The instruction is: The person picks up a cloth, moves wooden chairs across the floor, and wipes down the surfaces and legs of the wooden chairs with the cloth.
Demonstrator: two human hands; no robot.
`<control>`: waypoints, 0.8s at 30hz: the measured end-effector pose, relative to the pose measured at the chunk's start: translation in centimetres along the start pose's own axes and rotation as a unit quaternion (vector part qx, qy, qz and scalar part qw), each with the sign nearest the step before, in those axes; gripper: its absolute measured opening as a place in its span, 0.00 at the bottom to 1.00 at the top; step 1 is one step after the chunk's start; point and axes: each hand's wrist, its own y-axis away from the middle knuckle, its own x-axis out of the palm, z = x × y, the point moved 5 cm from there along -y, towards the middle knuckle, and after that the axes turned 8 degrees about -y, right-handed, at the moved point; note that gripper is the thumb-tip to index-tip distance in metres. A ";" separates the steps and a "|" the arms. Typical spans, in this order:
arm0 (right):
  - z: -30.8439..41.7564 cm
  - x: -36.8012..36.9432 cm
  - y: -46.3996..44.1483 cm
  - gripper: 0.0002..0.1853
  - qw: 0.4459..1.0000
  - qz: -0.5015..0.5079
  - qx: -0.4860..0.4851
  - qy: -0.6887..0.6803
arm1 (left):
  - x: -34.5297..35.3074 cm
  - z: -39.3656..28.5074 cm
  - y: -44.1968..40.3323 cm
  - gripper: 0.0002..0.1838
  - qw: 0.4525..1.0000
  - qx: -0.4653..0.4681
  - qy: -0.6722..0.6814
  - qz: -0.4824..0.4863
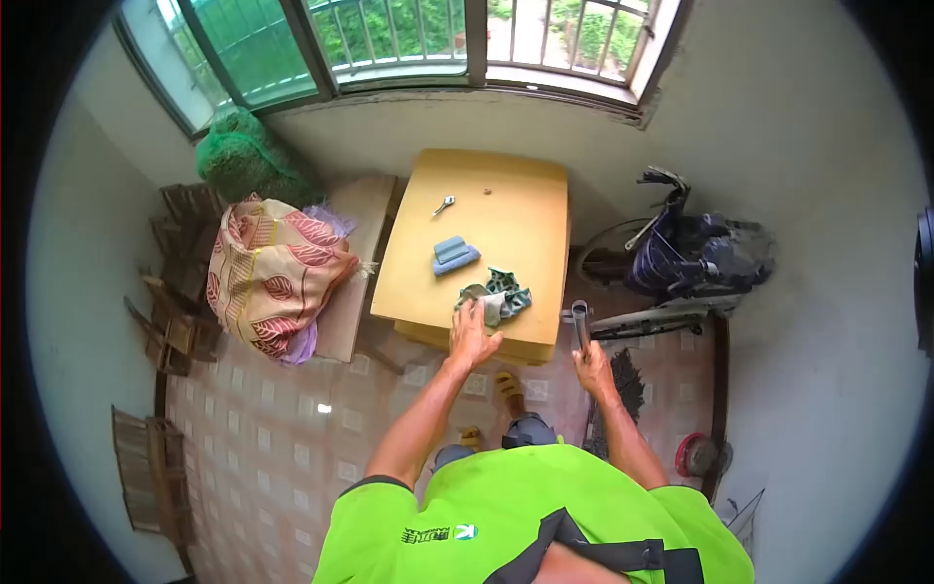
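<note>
L hand (472, 336) rested on cloth (493, 304) nr front edge of surface (520, 229), grip wide. R hand (593, 372) had grip closed round tube (582, 326). Risk imo: cloth could've slid off if dragged back.

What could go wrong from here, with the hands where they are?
The patterned cloth at the left hand's fingertips lies near the yellow table's front edge, so a tug could drag it off. The metal tube in the right hand is close to the table and what looks like a bicycle; a careless swing might knock either.
</note>
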 end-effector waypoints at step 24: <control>3.7 6.4 -18.8 0.17 0.997 0.073 -0.013 -0.002 | -4.3 5.5 6.0 0.16 0.976 -0.184 0.092 -0.065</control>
